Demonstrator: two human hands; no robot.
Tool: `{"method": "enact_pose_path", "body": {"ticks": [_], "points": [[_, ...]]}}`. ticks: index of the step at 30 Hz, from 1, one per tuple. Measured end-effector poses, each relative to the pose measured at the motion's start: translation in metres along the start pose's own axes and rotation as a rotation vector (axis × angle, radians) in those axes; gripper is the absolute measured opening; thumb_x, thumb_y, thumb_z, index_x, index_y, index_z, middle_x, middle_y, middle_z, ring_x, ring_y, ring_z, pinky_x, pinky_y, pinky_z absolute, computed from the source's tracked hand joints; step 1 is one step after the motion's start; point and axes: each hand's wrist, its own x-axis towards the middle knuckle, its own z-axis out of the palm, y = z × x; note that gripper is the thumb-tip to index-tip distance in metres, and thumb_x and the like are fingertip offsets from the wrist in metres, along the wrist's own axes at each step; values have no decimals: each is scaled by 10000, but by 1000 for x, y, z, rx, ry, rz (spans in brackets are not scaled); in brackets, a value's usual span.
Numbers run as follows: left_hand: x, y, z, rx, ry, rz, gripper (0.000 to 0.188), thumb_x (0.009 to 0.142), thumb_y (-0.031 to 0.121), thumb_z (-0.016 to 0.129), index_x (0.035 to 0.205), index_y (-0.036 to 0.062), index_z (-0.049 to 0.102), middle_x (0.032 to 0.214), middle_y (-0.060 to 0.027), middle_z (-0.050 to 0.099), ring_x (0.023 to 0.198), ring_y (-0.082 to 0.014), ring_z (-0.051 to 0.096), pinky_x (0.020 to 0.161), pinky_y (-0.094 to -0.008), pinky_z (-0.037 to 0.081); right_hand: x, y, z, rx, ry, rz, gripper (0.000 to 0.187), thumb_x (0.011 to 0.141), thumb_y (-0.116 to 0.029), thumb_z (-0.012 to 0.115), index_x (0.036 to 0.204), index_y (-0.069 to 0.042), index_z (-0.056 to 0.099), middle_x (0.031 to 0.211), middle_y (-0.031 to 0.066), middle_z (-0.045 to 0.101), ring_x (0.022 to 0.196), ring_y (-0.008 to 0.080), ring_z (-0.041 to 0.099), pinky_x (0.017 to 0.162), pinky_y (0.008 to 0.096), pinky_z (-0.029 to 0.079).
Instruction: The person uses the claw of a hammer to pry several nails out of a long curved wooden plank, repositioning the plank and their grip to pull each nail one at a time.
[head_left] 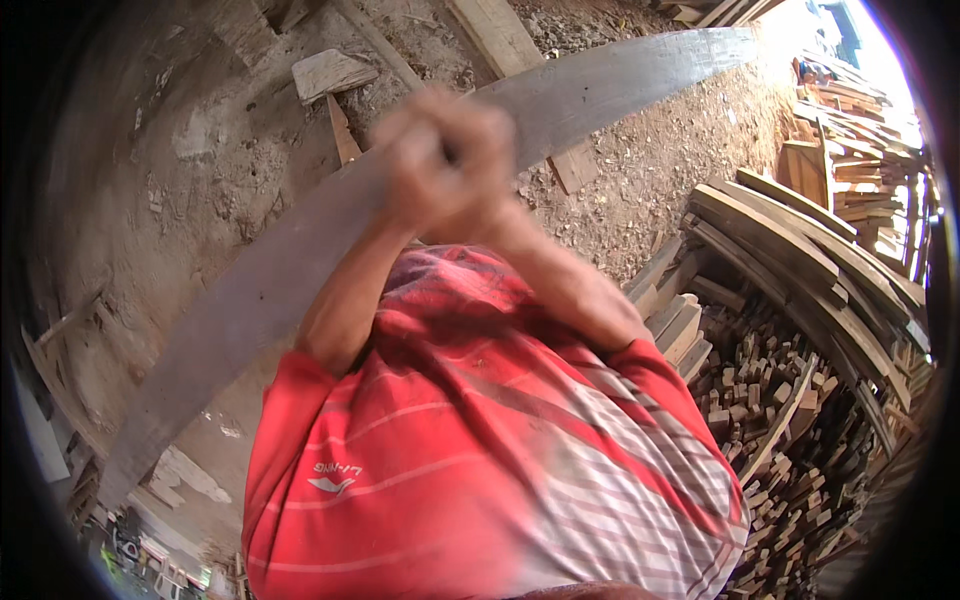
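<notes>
A long, smooth grey strip like a plank (570,100) runs slantwise from the lower left to the upper right in front of me; its material is unclear. My left hand (410,170) and my right hand (480,145) come together over the middle of this strip, in front of my chest. Both are smeared by motion, with a small dark gap between them. The fingers look bent, but the blur hides whether they grip anything. Whether the hands touch the strip does not show either.
Beyond the strip, a wooden board (495,35) and a pale wood offcut (332,75) lie on the dirt floor (200,130). To my right are long stacked planks (780,240) and a heap of small wood sticks (770,400). More timber (850,150) is piled by the bright opening.
</notes>
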Motion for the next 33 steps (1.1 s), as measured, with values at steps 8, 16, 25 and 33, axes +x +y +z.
{"method": "enact_pose_path", "body": {"ticks": [8, 16, 25, 33], "points": [[-25, -43, -25, -120, -875, -47, 377, 692, 116, 713, 1049, 35, 620, 763, -150, 643, 672, -332, 653, 640, -433, 540, -32, 50, -26, 22, 218, 126, 241, 833, -181, 670, 1006, -15, 642, 837, 98, 620, 740, 188, 610, 715, 311, 504], [-25, -39, -27, -298, -1059, -323, 223, 783, 220, 707, 956, 96, 639, 703, -71, 565, 591, -282, 571, 555, -391, 483, -22, 23, -71, 467, 174, 382, 429, 986, -330, 533, 676, -35, 556, 660, 112, 654, 566, 155, 603, 523, 299, 428], [-21, 28, -8, -99, -1140, -269, 242, 792, 28, 647, 1030, 59, 620, 888, -122, 720, 841, -322, 707, 720, -388, 565, -38, 26, -96, 86, 144, 185, 240, 921, -263, 570, 776, -77, 527, 632, 78, 554, 536, 205, 548, 538, 345, 441], [-23, 31, 58, -24, -1335, -193, 218, 781, 128, 715, 990, 91, 665, 851, -146, 713, 863, -337, 711, 715, -460, 559, -55, 117, -162, 77, 509, 319, 423, 885, -357, 678, 1116, -67, 476, 783, 109, 531, 510, 205, 507, 489, 400, 470]]}}
